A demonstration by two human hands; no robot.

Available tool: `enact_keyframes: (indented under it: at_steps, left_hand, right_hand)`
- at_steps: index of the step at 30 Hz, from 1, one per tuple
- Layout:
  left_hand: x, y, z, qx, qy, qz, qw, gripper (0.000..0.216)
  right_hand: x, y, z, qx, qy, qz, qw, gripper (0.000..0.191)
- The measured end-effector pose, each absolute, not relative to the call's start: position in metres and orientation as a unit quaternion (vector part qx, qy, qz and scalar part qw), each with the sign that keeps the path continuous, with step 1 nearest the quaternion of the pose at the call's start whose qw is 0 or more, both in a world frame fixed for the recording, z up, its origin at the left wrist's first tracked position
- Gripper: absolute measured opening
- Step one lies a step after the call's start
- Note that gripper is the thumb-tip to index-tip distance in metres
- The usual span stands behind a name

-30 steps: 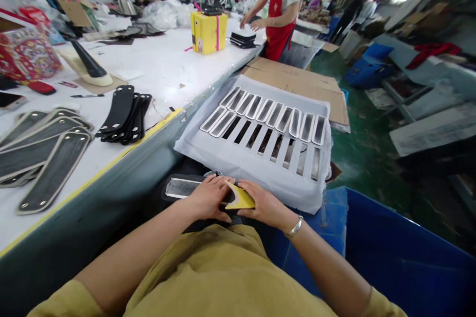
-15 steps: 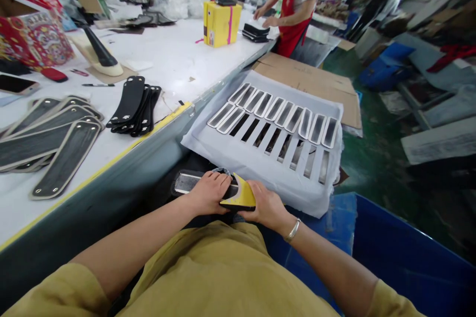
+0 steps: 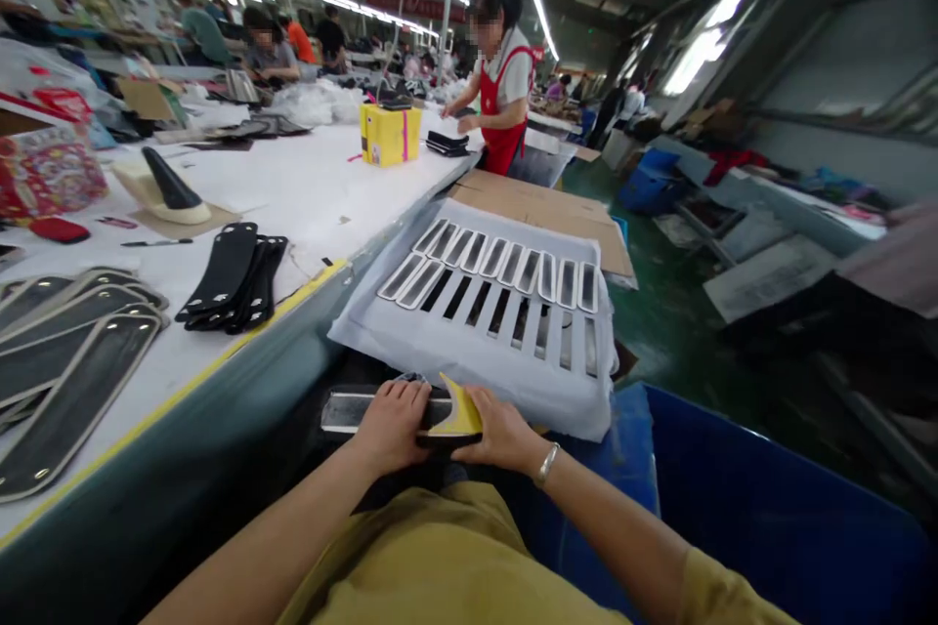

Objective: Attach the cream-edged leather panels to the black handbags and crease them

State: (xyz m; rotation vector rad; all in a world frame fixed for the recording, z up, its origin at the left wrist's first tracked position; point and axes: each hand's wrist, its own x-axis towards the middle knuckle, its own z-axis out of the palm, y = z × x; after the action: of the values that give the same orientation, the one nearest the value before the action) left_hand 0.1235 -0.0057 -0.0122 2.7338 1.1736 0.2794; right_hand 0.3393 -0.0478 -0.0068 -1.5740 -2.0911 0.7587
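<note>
- Strip (image 3: 346, 413): low before the person's body, between the table (image 3: 293, 190) and the blue bin (image 3: 754, 508), just short of the rack (image 3: 440, 352).
- Left hand (image 3: 396, 422): fingers together, bent over the strip and clamped on it, thumb along the near side; the strip's pale-edged end sticks out leftward.
- Right hand (image 3: 502, 430): clamped on the yellow piece (image 3: 461, 413), thumb below, fingers above; its curved edge faces the left hand, over the strip's right part.
- Rack: white and slotted, with pale-rimmed pieces (image 3: 493, 258) along the far row and two at the near row's left end.
- Blue bin: right of the person, beside the rack.
- Yellow box (image 3: 379, 139): on the table, pink-strapped, a dark object (image 3: 397, 104) on top.
</note>
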Motion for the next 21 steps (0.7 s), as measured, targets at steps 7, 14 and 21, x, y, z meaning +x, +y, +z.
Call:
enact_keyframes:
  at_steps: [7, 14, 21]
  left_hand:
    - [0.127, -0.008, -0.015, 0.914, 0.395, 0.086, 0.040, 0.065]
    - [0.130, -0.006, -0.015, 0.912, 0.403, 0.077, 0.022, 0.067]
    - [0.132, -0.003, -0.010, 0.908, 0.411, 0.060, 0.054, 0.069]
  right_hand:
    - [0.351, -0.073, -0.032, -0.552, -0.368, 0.623, 0.414, 0.050]
    - [0.343, -0.076, -0.041, -0.501, -0.318, 0.662, 0.458, 0.035]
    - [0.332, -0.076, -0.025, -0.567, -0.358, 0.607, 0.426, 0.025]
